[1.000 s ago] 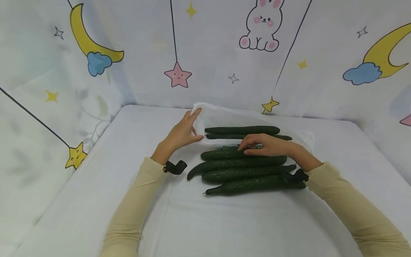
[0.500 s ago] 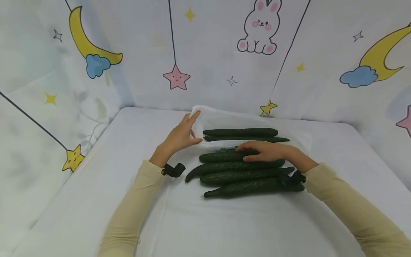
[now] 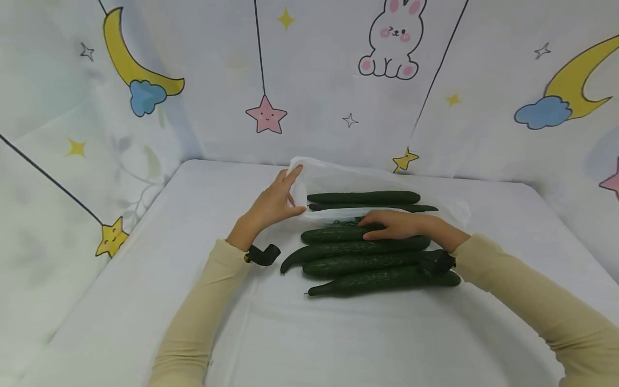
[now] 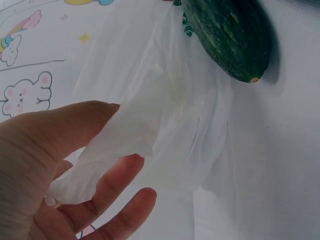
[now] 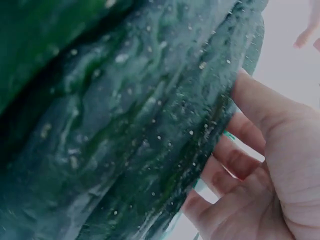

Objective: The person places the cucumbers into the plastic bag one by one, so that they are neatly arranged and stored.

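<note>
While my left hand (image 3: 273,203) pinches the rim of the white plastic bag (image 3: 338,174), thumb on one side of the film and fingers (image 4: 117,187) on the other as the left wrist view shows, it holds the mouth of the bag lifted off the white table (image 3: 338,333). Two cucumbers (image 3: 364,198) lie inside the bag, side by side, lengthwise across the view, near the back of the table. My right hand (image 3: 401,226) lies on the nearest cucumber outside the bag (image 3: 333,234), just in front of the bag's opening; the right wrist view shows my fingers (image 5: 250,150) curled round its dark, pimpled skin, so I record this hand as gripping it. That cucumber rests on the table, touching the next one in a row of three more cucumbers (image 3: 360,263) lined up parallel towards me, their stalk ends pointing to my left. A black camera strap sits on each wrist over beige sleeves (image 3: 203,317). Behind the table hangs a pale backdrop printed with a rabbit (image 3: 394,37), stars and moons.
</note>
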A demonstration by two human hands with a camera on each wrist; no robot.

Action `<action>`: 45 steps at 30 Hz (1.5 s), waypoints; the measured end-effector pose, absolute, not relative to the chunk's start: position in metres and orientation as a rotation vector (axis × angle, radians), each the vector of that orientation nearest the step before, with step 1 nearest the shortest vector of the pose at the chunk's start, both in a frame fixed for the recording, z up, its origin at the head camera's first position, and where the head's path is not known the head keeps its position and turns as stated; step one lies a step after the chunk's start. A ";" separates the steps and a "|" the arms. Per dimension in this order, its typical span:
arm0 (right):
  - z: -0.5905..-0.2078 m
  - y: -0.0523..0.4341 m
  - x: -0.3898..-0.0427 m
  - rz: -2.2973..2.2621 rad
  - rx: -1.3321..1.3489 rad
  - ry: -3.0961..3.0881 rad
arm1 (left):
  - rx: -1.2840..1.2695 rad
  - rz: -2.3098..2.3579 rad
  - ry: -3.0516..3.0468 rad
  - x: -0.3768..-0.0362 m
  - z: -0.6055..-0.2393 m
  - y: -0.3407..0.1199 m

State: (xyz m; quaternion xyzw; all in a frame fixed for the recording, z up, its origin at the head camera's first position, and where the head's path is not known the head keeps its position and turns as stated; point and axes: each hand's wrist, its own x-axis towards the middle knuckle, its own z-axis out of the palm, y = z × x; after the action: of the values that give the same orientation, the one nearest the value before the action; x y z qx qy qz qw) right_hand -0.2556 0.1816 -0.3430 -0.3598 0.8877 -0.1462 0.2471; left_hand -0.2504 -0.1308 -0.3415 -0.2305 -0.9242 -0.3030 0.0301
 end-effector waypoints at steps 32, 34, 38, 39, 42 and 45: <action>-0.332 0.183 -0.254 -0.419 -1.086 2.442 | -0.692 -0.914 -2.857 -0.251 -0.344 -0.129; -0.329 0.185 -0.253 -0.428 -1.089 2.451 | -0.695 -0.919 -2.855 -0.252 -0.343 -0.127; -0.327 0.187 -0.250 -0.475 -1.091 2.454 | -0.684 -0.918 -2.867 -0.251 -0.343 -0.127; -0.327 0.188 -0.249 -0.488 -1.097 2.454 | -0.679 -0.923 -2.871 -0.251 -0.342 -0.127; -0.327 0.187 -0.246 -0.518 -1.101 2.447 | -0.669 -0.929 -2.882 -0.250 -0.342 -0.128; -0.325 0.186 -0.243 -0.548 -1.121 2.437 | -0.669 -0.929 -2.883 -0.249 -0.342 -0.128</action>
State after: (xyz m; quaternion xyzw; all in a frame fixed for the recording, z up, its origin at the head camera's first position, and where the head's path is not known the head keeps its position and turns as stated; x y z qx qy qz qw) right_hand -0.2434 0.1860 -0.3249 -0.4012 0.8721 -0.1959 0.2002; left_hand -0.2495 -0.1284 -0.3420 -0.2156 -0.9292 -0.2996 0.0200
